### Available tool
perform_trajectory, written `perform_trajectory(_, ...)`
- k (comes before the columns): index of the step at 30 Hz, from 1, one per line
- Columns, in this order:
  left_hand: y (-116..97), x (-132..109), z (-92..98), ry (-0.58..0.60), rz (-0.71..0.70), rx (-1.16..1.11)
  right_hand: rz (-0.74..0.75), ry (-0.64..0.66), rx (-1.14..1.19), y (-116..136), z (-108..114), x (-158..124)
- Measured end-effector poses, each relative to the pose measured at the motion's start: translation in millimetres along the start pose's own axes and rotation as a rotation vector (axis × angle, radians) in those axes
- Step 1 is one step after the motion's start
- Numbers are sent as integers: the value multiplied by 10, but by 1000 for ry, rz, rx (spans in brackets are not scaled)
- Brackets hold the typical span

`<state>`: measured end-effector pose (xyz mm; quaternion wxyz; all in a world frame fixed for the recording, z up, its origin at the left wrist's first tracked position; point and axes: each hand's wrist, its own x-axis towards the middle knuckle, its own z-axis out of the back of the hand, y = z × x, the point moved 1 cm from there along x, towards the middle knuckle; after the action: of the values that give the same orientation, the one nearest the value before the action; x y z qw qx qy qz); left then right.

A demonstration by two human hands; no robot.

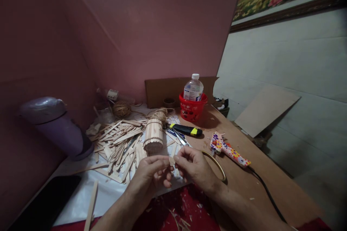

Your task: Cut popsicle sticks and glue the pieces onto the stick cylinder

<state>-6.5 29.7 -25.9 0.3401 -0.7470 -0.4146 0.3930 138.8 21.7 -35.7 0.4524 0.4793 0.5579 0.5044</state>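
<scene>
My left hand [155, 170] and my right hand [193, 166] meet near the table's front edge. Between their fingertips is a small, pale wooden piece [172, 160], pinched from both sides. Just beyond my left hand, a small barrel [153, 133] made of wooden sticks lies tilted on the white sheet. Loose craft sticks [127, 142] are heaped to its left. Scissors [180, 137] and a black and yellow utility knife [187, 130] lie behind my right hand. A brass-coloured ring [217, 164] rests beside that hand.
A flowered glue gun [229, 149] with a black cord lies on the right. Farther back stands a red bucket [192, 111] holding a plastic bottle [193, 88]. Twine [121, 109] sits at the back left. A purple flask [62, 130] and a black flat object [46, 202] are at the left.
</scene>
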Motion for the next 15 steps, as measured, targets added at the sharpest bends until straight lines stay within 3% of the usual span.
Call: perform_trajectory(15,-4,31,14,-87,-27,17,7,0,37,11,-14,21)
